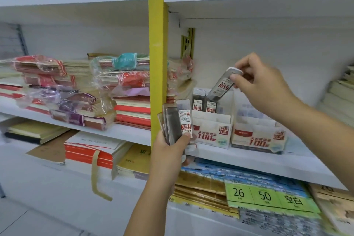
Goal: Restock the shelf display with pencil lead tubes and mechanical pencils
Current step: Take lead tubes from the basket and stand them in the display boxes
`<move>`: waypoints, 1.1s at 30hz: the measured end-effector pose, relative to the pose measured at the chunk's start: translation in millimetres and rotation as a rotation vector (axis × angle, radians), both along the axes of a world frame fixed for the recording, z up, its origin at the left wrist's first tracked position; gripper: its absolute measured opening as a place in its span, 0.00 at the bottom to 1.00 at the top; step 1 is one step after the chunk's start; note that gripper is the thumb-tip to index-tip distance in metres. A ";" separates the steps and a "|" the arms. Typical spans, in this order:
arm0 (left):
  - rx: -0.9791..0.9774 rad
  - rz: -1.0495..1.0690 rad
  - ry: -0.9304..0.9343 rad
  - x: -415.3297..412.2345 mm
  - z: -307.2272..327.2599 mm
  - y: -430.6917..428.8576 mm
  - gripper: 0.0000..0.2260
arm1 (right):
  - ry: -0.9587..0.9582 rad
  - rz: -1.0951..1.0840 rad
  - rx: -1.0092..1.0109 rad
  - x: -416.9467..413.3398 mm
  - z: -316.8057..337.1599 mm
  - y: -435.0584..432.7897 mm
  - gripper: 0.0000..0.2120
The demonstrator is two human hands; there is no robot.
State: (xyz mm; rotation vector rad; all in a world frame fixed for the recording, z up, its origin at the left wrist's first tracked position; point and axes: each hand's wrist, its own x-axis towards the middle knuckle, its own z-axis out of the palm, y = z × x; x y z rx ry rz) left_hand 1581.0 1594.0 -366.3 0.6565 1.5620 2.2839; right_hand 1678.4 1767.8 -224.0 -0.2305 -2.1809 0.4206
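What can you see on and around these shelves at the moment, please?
tilted lead tube: one, clear, white cap, entering the 0.5 box
standing lead tubes: two, clear, back of 0.5 box
tube bundle: several, clear, left hand
0.5 box: one, white-red, right shelf
0.7 box: one, white-red, beside it
notebook stacks: many, red, purple, cream, left shelf
post: one, yellow, between bays
price label: one, green, below the boxes
left hand: grips the bundle
right hand: pinches the tilted tube's top
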 end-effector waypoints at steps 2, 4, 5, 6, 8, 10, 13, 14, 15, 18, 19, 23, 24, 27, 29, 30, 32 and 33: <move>0.011 -0.009 -0.011 -5.2 -2.1 1.4 0.11 | -0.133 -0.059 0.122 -17.0 1.9 5.2 0.05; 0.015 -0.012 -0.015 -9.1 -3.4 2.6 0.12 | -0.227 -0.064 0.180 -29.6 0.1 10.0 0.04; 0.014 -0.015 -0.017 -10.3 -3.9 3.3 0.12 | -0.255 -0.052 0.175 -34.2 -0.6 12.2 0.04; 0.013 -0.019 -0.018 -11.0 -4.3 3.6 0.12 | -0.268 -0.038 0.156 -38.6 -1.0 14.5 0.04; 0.011 -0.026 -0.023 -11.3 -4.6 4.2 0.12 | -0.265 -0.039 0.151 -46.8 -2.2 19.7 0.04; 0.012 -0.029 -0.040 -10.8 -4.7 4.0 0.13 | -0.283 -0.104 0.226 -53.8 -6.9 23.6 0.06; 0.017 -0.043 -0.070 -8.1 -3.2 2.1 0.14 | -0.336 -0.235 0.365 -57.6 -19.3 24.1 0.14; 0.014 -0.053 -0.074 -6.7 -2.5 1.0 0.14 | -0.343 -0.262 0.413 -56.0 -23.1 23.1 0.15; 0.009 -0.065 -0.075 -5.3 -1.8 -0.1 0.14 | -0.337 -0.275 0.457 -52.9 -26.0 21.3 0.16; -0.007 -0.104 -0.064 -1.2 0.1 -3.7 0.15 | -0.207 -0.188 0.404 -36.2 -32.0 9.6 0.16; -0.014 -0.119 -0.053 0.2 1.0 -5.0 0.16 | -0.155 -0.105 0.285 -29.2 -33.9 2.1 0.15; -0.052 -0.153 0.014 5.3 3.5 -7.5 0.16 | -0.254 0.278 -0.229 -8.9 -44.5 -34.0 0.17; -0.064 -0.160 0.027 6.4 3.5 -7.2 0.16 | -0.295 0.306 -0.268 -6.8 -47.6 -38.5 0.18; -0.076 -0.180 0.028 9.4 1.8 -7.1 0.17 | -0.243 0.308 -0.388 -1.4 -51.3 -41.7 0.16; -0.040 -0.210 -0.009 9.8 0.9 -9.1 0.18 | -0.149 0.307 -0.522 4.4 -52.5 -37.1 0.14; -0.018 -0.217 -0.028 9.5 1.0 -10.3 0.18 | -0.122 0.320 -0.582 8.2 -53.3 -34.7 0.13; 0.014 -0.176 -0.055 7.4 1.2 -12.7 0.19 | -0.144 0.377 -0.668 15.8 -56.8 -29.3 0.14; 0.022 -0.137 -0.055 5.3 1.3 -13.6 0.18 | -0.196 0.407 -0.684 19.7 -59.2 -28.5 0.15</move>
